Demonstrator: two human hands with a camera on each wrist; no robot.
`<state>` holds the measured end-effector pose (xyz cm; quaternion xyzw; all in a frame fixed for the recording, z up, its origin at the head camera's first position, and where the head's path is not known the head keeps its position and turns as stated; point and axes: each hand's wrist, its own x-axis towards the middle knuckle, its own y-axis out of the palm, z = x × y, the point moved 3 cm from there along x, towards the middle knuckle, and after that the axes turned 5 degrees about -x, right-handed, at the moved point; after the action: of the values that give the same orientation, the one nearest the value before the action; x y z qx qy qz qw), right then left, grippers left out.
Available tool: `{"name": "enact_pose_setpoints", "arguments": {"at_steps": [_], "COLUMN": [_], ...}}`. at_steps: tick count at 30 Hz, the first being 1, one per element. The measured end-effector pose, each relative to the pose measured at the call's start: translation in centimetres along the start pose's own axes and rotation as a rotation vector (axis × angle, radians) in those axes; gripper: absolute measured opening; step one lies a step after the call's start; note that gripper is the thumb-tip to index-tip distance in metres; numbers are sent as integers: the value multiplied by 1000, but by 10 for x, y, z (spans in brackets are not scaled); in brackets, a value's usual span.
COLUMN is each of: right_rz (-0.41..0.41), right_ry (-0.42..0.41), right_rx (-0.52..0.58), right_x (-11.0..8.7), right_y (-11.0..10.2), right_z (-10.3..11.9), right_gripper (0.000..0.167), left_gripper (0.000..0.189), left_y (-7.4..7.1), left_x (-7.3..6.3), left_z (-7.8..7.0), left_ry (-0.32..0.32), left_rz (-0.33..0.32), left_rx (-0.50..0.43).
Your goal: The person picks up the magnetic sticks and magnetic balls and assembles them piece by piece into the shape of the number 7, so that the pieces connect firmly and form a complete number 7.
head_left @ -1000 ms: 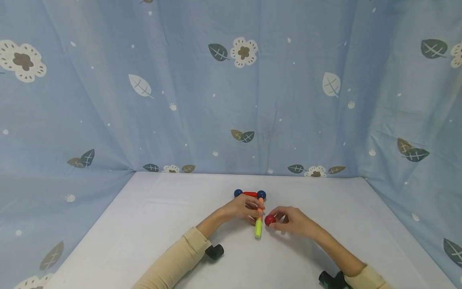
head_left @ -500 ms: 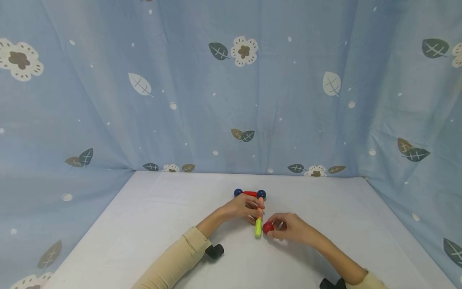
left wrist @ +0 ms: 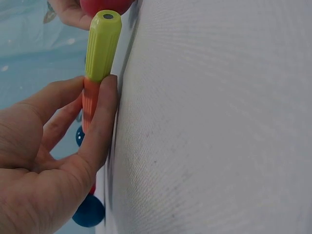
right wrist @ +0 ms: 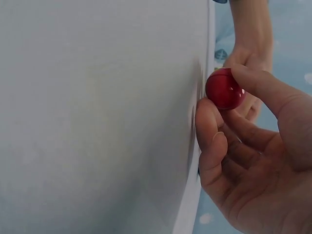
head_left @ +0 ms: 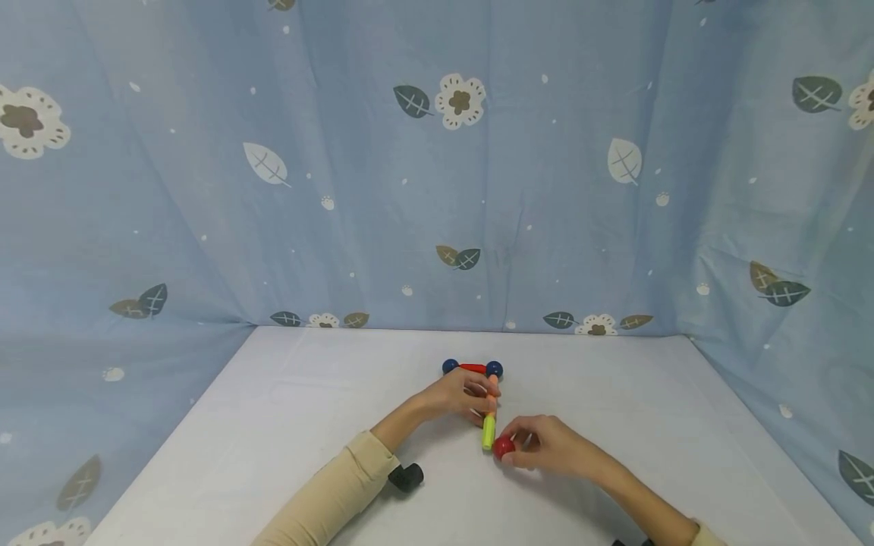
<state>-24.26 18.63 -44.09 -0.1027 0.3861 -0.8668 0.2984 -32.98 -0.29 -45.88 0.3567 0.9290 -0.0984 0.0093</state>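
My left hand [head_left: 454, 394] pinches an orange rod [left wrist: 89, 100] between thumb and fingers. A yellow-green rod [head_left: 488, 431] continues from its near end, with a small grey disc showing on the tip in the left wrist view. At the orange rod's far end sits a blue ball [head_left: 495, 369]; a red rod [head_left: 473, 368] runs from there to another blue ball [head_left: 451, 366]. With thumb and fingertips, my right hand [head_left: 553, 447] holds a red ball [right wrist: 224, 89] close beside the yellow-green tip. Whether ball and tip touch, I cannot tell.
The pieces lie on a white tabletop [head_left: 328, 387]. A blue curtain [head_left: 546, 250] with leaf and flower prints rises behind and along both sides. A black wrist device [head_left: 407, 477] sits at my left sleeve.
My right hand has brought the red ball nearer to me and slightly left, from beside the rod's middle to its near tip. My left hand keeps its grip in place.
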Motion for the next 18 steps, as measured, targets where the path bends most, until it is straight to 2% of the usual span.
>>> {"name": "enact_pose_setpoints", "arguments": {"at_steps": [7, 18], "right_rz": [3, 17], "right_ry": [-18, 5], "right_rx": [16, 3], "right_x": [-4, -3], "right_y": [4, 8], "right_z": [2, 6], "right_gripper": [28, 28], "left_gripper": [28, 29], "left_y": [0, 1], "left_x": [0, 1], "left_z": [0, -2], "left_ry": [8, 9], "left_rz": [5, -3], "left_rx": [-1, 7]}}
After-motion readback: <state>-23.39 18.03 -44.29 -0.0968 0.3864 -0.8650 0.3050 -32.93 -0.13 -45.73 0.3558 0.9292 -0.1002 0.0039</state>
